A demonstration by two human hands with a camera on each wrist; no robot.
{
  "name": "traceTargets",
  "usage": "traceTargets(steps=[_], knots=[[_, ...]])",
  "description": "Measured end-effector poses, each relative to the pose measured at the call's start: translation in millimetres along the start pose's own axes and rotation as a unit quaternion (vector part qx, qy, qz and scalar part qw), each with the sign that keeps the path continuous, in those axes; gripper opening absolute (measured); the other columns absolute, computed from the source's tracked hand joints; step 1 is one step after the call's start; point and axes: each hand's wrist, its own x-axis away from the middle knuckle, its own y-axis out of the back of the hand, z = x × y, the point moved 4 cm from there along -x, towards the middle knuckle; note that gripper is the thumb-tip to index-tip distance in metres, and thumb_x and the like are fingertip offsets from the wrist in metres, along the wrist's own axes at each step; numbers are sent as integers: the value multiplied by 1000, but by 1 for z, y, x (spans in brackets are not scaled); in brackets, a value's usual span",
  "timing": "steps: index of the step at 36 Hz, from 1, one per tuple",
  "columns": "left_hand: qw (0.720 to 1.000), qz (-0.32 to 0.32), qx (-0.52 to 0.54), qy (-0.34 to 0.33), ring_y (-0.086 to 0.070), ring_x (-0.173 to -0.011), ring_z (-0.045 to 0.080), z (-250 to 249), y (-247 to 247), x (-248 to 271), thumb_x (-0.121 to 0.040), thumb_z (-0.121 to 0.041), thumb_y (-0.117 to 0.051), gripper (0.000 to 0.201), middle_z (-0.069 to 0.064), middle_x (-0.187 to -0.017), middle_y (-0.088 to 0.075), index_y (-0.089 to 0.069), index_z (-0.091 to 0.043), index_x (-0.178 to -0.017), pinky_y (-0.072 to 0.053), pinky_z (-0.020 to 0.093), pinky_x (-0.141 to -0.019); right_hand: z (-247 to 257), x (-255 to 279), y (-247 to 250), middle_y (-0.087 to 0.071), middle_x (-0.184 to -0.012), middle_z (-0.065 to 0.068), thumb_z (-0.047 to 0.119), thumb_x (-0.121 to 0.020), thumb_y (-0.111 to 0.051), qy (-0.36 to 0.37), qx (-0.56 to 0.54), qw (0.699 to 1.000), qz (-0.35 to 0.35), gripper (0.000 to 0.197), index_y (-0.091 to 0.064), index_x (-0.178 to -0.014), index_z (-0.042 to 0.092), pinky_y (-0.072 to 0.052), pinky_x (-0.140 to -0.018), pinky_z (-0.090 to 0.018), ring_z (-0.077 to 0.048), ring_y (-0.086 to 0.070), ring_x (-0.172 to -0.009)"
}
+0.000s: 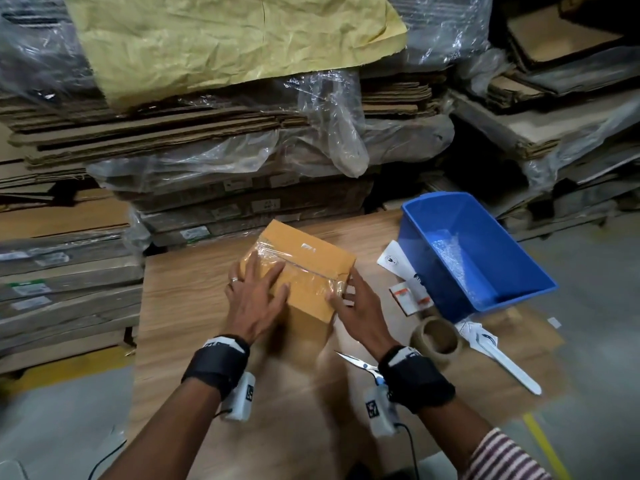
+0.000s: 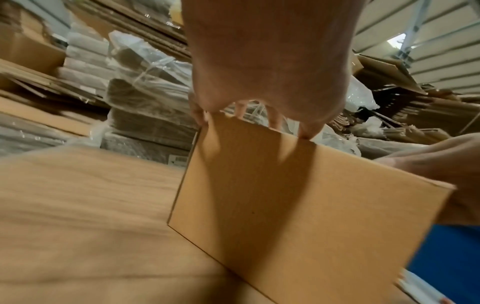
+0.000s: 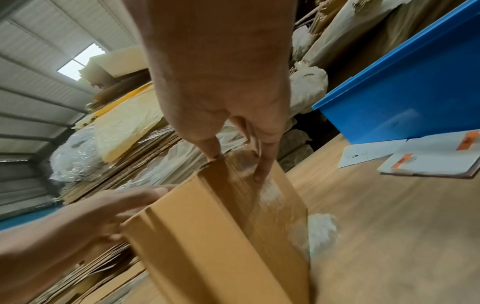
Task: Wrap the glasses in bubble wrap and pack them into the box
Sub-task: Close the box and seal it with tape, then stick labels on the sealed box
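Box: brown cardboard box (image 1: 304,271) sits shut on the table (image 1: 194,299), clear tape shining across its top seam and down its right end. The glasses and bubble wrap cannot be seen from here.
Left hand: left hand (image 1: 254,299) lies flat on the box top, fingers straight and spread over the near left part, a ring on one finger. Grip released, just pressing. From the left wrist view the fingertips (image 2: 307,131) meet the box's upper edge.
Right hand: right hand (image 1: 360,306) is at the box's right end, thumb on the taped top corner, fingers straight down the taped end face (image 3: 262,170). Nothing grasped, grip released, pressing on the tape.
Blue bin: blue plastic bin (image 1: 519,271) stands to the right of the box, well apart, something clear and crinkly lying inside.
Papers: white slips and cards (image 1: 408,282) lie between the box and the bin.
Tape roll: brown tape roll (image 1: 437,337) rests right of the box, nearer the person, just below the bin.
Scissors: scissors (image 1: 360,363) lie near the right wrist, on the near side of the box.
Backdrop: flattened cardboard stacks (image 1: 221,140) under clear plastic rise beyond the box.
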Motion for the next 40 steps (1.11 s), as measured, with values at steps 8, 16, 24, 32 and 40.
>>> traceTargets(steps=[8, 16, 24, 32, 40], knots=[[993, -69, -46, 78, -38, -128, 42, -19, -6, 28, -90, -71, -51, 61, 11, -157, -28, -51, -44, -144, -35, 57, -99, 17, -18, 29, -65, -127, 16, 28, -107, -54, 58, -50, 994, 73, 34, -56, -141, 25, -53, -98, -24, -4, -64, -116], [993, -96, -27, 59, -22, -146, 42, -42, -14, 28, -82, -56, -60, 52, 13, -155, -31, -61, -32, -128, -26, 64, -106, -84, -80, 99, -62, -134, -19, 0, -92, -61, -50, 272, 959, 66, 34, -65, -126, 2, -39, -106, -35, -36, -57, -127], [999, -29, 9, -28, -22, -148, 27, -87, -31, 17, -83, -63, -34, 68, 4, -157, -34, -53, -33, -140, -20, 56, -113, -111, -98, 100, -58, -129, -16, 16, -92, -57, 12, 521, 823, 227, 31, -58, -122, 11, -49, -95, -39, -38, -58, -118], [994, 81, -53, -50, 0, -152, 30, -92, -47, 15, -69, -72, -66, 104, 1, -166, 4, -19, -43, -157, -6, 54, -119, -109, -101, 104, -53, -132, -13, 15, -97, -56, 60, 578, 782, 227, 33, -53, -129, 12, -46, -91, -38, -34, -47, -126], [998, 55, -36, -10, 4, -155, 32, -114, -59, 14, -92, -54, -65, 88, 3, -169, 12, -12, -40, -161, -11, 53, -120, -83, -110, 117, -61, -125, -10, 0, -88, -54, 61, 498, 826, 258, 33, -65, -114, 15, -48, -92, -35, -32, -59, -119]])
